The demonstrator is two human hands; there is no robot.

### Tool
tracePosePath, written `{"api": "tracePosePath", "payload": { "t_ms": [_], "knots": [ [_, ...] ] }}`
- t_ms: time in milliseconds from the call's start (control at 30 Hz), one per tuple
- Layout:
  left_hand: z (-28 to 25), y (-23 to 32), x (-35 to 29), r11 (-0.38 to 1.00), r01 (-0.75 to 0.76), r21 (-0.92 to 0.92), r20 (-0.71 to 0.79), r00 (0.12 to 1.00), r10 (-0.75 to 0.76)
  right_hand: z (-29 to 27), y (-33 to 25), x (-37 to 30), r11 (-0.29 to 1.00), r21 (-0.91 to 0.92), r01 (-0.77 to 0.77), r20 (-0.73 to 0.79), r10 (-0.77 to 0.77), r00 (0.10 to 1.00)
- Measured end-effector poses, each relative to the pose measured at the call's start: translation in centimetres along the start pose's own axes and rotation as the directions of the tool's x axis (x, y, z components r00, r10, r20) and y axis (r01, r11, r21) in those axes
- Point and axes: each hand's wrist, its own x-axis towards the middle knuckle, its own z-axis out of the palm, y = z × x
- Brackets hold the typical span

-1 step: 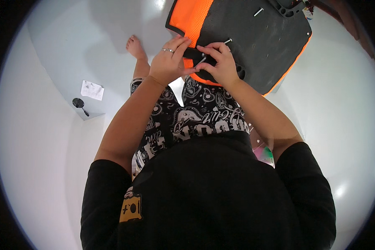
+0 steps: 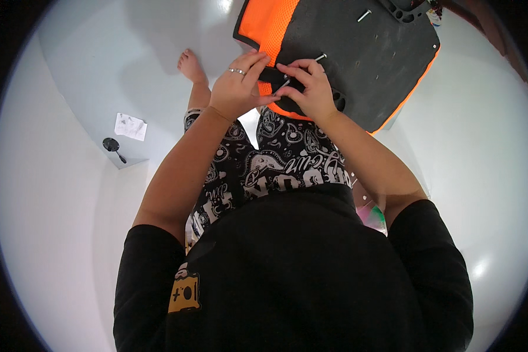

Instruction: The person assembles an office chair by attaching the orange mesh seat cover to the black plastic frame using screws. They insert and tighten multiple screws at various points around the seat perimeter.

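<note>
An upturned seat cushion [image 2: 364, 70] with a black underside and orange mesh edging [image 2: 278, 29] lies before me. At its near left edge my left hand [image 2: 234, 88] is closed around the end of a black bracket [image 2: 270, 75]. My right hand [image 2: 314, 91] pinches at the same spot, its thumb and index finger about a thin silver bolt-like rod [image 2: 283, 87]. The rod's far end and the exact grip are partly hidden by the fingers. Just beyond the right hand a silver bolt [image 2: 321, 57] sticks up at a slant from the underside.
Another bolt [image 2: 364, 16] rests farther off, beside a second black bracket with round holes [image 2: 405, 14]. On the floor to my left lie a white paper sheet [image 2: 131, 127] and a black round object with a handle [image 2: 111, 145]. My bare foot [image 2: 190, 66] is left of the cushion.
</note>
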Motion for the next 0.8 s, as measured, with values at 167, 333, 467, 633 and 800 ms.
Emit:
{"api": "tracePosePath", "payload": {
  "t_ms": [167,333,467,633,800],
  "knots": [
    [-0.6,0.4,0.9,0.998,0.013,-0.068,-0.01,1.0,-0.014,-1.0,0.5,-0.6,0.956,-0.1,0.275,-0.007,-0.277,0.961],
    [-0.9,0.2,1.4,0.999,-0.015,-0.047,-0.02,1.0,0.014,-0.7,0.6,0.8,0.961,-0.134,0.241,0.014,-0.242,0.97],
    [-1.7,1.1,1.9,0.999,0.022,-0.023,0.111,0.994,-0.019,-0.3,1.0,0.5,0.972,-0.108,0.208,-0.023,-0.212,0.977],
    [-1.2,1.1,2.0,0.995,-0.071,0.07,0.045,0.997,0.068,0.2,1.1,0.0,0.983,-0.064,0.17,-0.089,-0.175,0.981],
    [-1.8,0.9,2.0,0.993,-0.087,0.078,0.151,0.986,0.074,0.8,0.8,-0.2,0.989,-0.079,0.129,-0.143,-0.139,0.98]
  ]
}}
